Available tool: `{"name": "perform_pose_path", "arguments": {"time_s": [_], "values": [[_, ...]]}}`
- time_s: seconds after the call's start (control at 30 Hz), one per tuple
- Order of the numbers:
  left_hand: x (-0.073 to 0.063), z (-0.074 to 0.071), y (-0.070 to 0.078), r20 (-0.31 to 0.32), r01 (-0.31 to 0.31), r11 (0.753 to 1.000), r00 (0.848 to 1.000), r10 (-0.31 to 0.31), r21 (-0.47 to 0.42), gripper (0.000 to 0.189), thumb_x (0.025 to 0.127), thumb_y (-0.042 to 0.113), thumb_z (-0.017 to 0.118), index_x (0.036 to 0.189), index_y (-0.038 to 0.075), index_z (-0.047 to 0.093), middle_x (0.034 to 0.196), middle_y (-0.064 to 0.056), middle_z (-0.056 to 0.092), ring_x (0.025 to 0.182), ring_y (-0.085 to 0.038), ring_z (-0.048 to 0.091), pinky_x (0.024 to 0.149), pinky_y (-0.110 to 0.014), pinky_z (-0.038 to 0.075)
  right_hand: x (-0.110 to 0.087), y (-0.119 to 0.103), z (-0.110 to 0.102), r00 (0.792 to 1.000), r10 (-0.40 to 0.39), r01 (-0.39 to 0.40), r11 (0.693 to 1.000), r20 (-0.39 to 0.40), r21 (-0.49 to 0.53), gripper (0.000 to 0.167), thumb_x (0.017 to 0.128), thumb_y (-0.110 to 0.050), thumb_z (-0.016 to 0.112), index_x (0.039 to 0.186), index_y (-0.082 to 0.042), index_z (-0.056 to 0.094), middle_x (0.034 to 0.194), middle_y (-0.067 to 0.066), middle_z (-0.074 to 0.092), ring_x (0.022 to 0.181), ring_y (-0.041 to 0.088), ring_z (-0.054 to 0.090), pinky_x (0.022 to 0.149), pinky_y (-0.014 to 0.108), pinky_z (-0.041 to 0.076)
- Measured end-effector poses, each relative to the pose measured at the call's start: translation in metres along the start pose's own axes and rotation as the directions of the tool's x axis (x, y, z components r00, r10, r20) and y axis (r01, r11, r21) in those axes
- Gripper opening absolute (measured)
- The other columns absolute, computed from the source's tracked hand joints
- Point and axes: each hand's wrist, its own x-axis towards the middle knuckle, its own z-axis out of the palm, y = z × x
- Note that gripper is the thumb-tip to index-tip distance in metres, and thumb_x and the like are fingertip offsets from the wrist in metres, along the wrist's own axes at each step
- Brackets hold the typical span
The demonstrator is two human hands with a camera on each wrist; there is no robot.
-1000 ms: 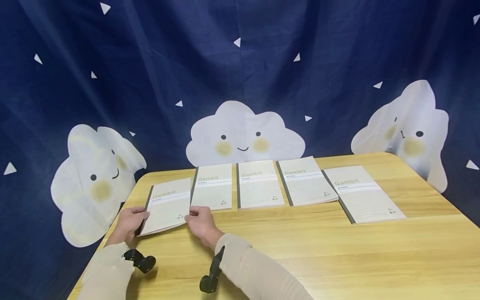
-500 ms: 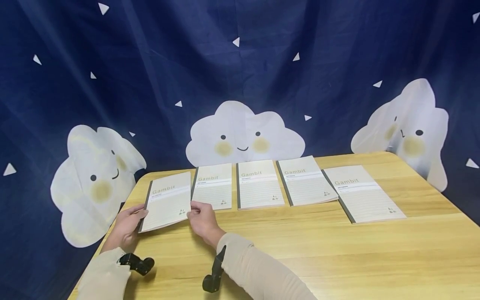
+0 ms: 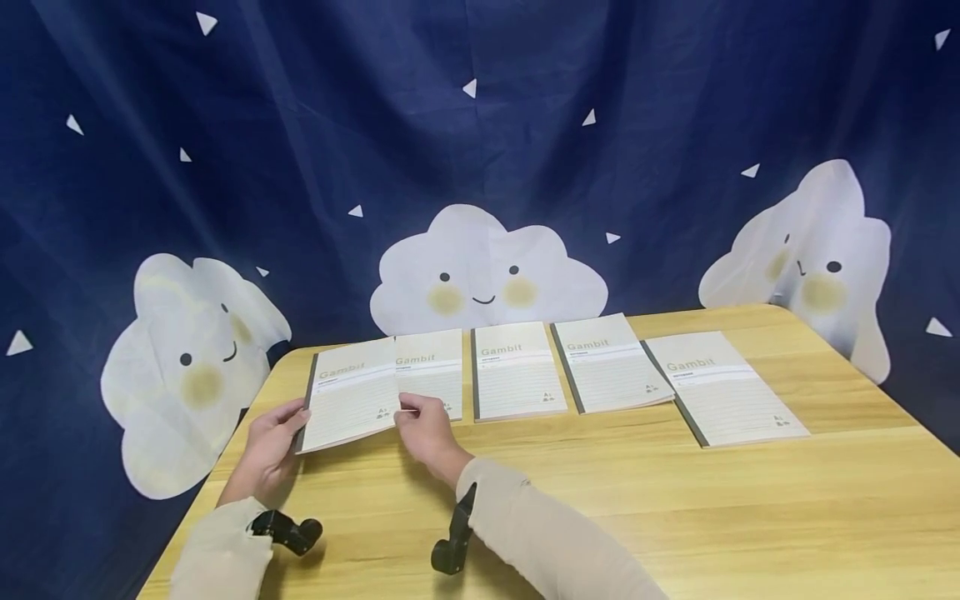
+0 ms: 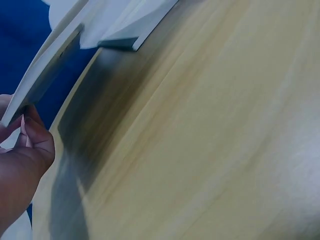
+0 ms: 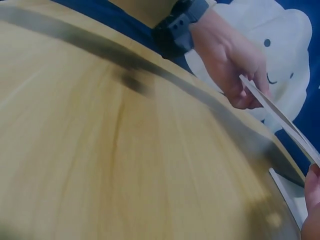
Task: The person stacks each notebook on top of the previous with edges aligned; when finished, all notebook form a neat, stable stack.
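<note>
A pale "Gambit" notebook (image 3: 348, 404) with a dark spine is held raised and tilted over the table's left part. My left hand (image 3: 272, 442) grips its spine side near the lower corner, thumb on the cover. The right hand (image 3: 431, 433) pinches the opposite edge near the bottom. In the left wrist view the notebook (image 4: 45, 70) is seen edge-on, above its shadow on the wood. From the right wrist, a gap shows between the held notebook and the tabletop. It overlaps the left part of a second notebook (image 3: 429, 387) lying behind it.
To the right along the back lie more matching notebooks: one in the middle (image 3: 517, 383), one slightly turned (image 3: 611, 375), and one at the far right (image 3: 727, 408) touching its neighbour's corner. The wooden table (image 3: 600, 517) ends at a dark blue cloud-print curtain (image 3: 480, 150).
Both hands have lifted the leftmost notebook off the table and carried it right, so that it now overlaps the second one. The other notebooks stay where they were.
</note>
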Motion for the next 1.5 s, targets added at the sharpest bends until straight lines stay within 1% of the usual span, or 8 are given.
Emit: {"name": "perform_pose_path", "arguments": {"time_s": [0.3,0.63,0.8,0.93,1.07,1.2,1.43,1.5], "values": [[0.000,0.026,0.004,0.057,-0.070,0.998,0.996,0.070,0.002,0.050,0.097,-0.001,0.037,0.143,-0.012,0.022,0.121,-0.011,0.041,0.090,0.005,0.053,0.082,-0.010,0.048,0.001,0.003,-0.028,1.000,-0.010,0.010,0.999,0.003,-0.034,0.040,0.088,-0.003,0.056,0.129,-0.003,0.056,0.112,0.010,0.064,0.076,0.009,0.055,0.046,0.016,0.043],[-0.004,0.074,0.005,0.017,-0.122,0.984,0.992,0.121,0.128,0.045,0.097,0.005,0.044,0.139,-0.010,0.037,0.119,-0.013,0.044,0.089,-0.002,0.050,0.071,-0.010,0.047,0.002,0.012,-0.075,0.996,-0.094,0.094,0.990,0.007,-0.107,0.038,0.092,-0.004,0.054,0.129,0.002,0.054,0.123,0.017,0.060,0.094,0.017,0.059,0.071,0.017,0.051],[-0.003,0.099,-0.002,0.008,-0.150,0.975,0.989,0.151,0.163,0.044,0.096,0.004,0.046,0.137,-0.008,0.040,0.123,-0.016,0.045,0.100,-0.013,0.044,0.071,-0.009,0.045,0.001,0.016,-0.101,0.996,-0.091,0.091,0.991,0.008,-0.099,0.040,0.092,-0.004,0.054,0.132,0.002,0.051,0.113,0.018,0.063,0.084,0.022,0.061,0.053,0.019,0.051],[-0.004,0.119,-0.009,0.000,-0.175,0.973,0.984,0.177,0.150,0.043,0.093,0.000,0.050,0.134,-0.009,0.045,0.117,-0.017,0.049,0.094,-0.013,0.047,0.069,-0.010,0.047,-0.004,0.018,-0.123,0.996,-0.092,0.093,0.991,0.011,-0.100,0.042,0.092,-0.004,0.054,0.133,0.001,0.049,0.113,0.020,0.063,0.070,0.017,0.059,0.044,0.022,0.049],[-0.005,0.142,-0.014,0.005,-0.221,0.963,0.975,0.223,0.154,0.041,0.088,-0.002,0.055,0.129,-0.009,0.051,0.114,-0.021,0.055,0.087,-0.010,0.050,0.068,-0.010,0.047,-0.012,0.016,-0.144,0.992,-0.126,0.121,0.982,-0.029,-0.143,0.041,0.091,-0.002,0.055,0.131,0.004,0.050,0.118,0.022,0.061,0.077,0.019,0.061,0.060,0.022,0.054],[-0.006,0.163,-0.018,0.054,-0.263,0.947,0.965,0.257,0.186,0.040,0.088,-0.003,0.056,0.127,-0.007,0.054,0.118,-0.022,0.057,0.086,-0.011,0.051,0.067,-0.011,0.045,-0.015,0.019,-0.163,0.982,-0.150,0.125,0.973,-0.116,-0.194,0.038,0.090,0.000,0.056,0.128,0.006,0.053,0.126,0.021,0.058,0.098,0.023,0.061,0.081,0.022,0.053],[-0.007,0.193,-0.026,0.123,-0.308,0.934,0.949,0.289,0.182,0.036,0.089,-0.002,0.056,0.125,-0.004,0.057,0.118,-0.021,0.059,0.088,-0.015,0.051,0.069,-0.014,0.044,-0.015,0.027,-0.187,0.965,-0.147,0.103,0.974,-0.216,-0.201,0.037,0.091,-0.002,0.055,0.127,0.006,0.053,0.127,0.023,0.057,0.110,0.029,0.058,0.092,0.029,0.050],[-0.008,0.200,-0.028,0.136,-0.302,0.935,0.950,0.281,0.183,0.034,0.089,0.000,0.056,0.123,-0.002,0.059,0.115,-0.019,0.060,0.090,-0.016,0.051,0.071,-0.015,0.044,-0.017,0.027,-0.193,0.962,-0.134,0.084,0.974,-0.237,-0.211,0.037,0.091,-0.002,0.055,0.127,0.005,0.054,0.126,0.021,0.058,0.111,0.029,0.058,0.088,0.025,0.051]]}}
